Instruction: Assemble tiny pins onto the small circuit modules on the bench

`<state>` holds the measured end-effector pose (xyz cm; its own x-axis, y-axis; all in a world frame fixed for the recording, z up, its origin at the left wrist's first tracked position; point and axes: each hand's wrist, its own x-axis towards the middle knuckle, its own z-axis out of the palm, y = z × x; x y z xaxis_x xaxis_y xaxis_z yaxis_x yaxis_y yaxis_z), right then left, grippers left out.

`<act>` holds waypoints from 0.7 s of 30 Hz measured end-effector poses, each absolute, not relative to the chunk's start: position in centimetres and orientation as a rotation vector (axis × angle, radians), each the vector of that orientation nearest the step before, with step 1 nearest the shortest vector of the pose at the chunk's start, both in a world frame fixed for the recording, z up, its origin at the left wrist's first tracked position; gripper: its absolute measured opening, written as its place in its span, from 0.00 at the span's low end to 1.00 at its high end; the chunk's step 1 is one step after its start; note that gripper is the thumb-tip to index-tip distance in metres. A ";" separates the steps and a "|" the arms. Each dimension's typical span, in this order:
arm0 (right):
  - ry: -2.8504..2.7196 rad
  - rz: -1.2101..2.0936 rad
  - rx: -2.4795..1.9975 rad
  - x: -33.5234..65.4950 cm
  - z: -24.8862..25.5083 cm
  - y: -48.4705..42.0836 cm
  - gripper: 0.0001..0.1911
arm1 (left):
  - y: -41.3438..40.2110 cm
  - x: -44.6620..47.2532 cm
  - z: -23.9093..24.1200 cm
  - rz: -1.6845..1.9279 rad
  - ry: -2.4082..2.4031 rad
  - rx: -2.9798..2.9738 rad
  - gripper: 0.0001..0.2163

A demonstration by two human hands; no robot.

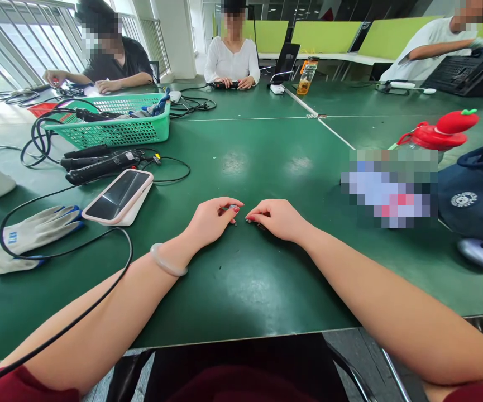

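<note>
My left hand [211,223], with a pale bangle [168,261] on the wrist, rests on the green table [207,301]. Its thumb and fingers are pinched together, and a tiny greyish bit shows at the tips. Just to the right, my right hand [282,219] is also pinched, its fingertips low over the table. Something small and dark shows beneath its fingers, too small to name. A narrow gap separates the two hands. Small dark specks lie on the tabletop below them.
Left are a phone [119,195] on a stand, work gloves [27,237], black handheld tools [103,164] and a green basket [111,125]. A black cable [130,245] crosses my left forearm. A red-lidded bottle [438,134] and dark bag [476,190] stand right. Three people sit beyond.
</note>
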<state>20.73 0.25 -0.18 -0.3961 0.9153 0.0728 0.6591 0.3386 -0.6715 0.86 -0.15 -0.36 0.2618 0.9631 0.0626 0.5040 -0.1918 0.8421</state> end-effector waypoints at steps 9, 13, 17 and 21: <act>-2.214 0.705 -1.421 20.8 0.0 0.2 0.06 | -0.2 1.0 -0.3 0.810 1.345 1.764 0.15; -2.228 0.707 -1.398 20.9 0.1 0.1 0.08 | -0.3 1.1 0.0 0.806 1.363 1.724 0.15; -2.229 0.792 -1.373 21.2 0.1 0.0 0.09 | -0.2 1.0 -0.3 0.818 1.344 1.700 0.15; -2.318 0.731 -1.324 21.2 0.1 0.0 0.03 | 0.0 0.9 -0.8 0.861 1.271 1.652 0.15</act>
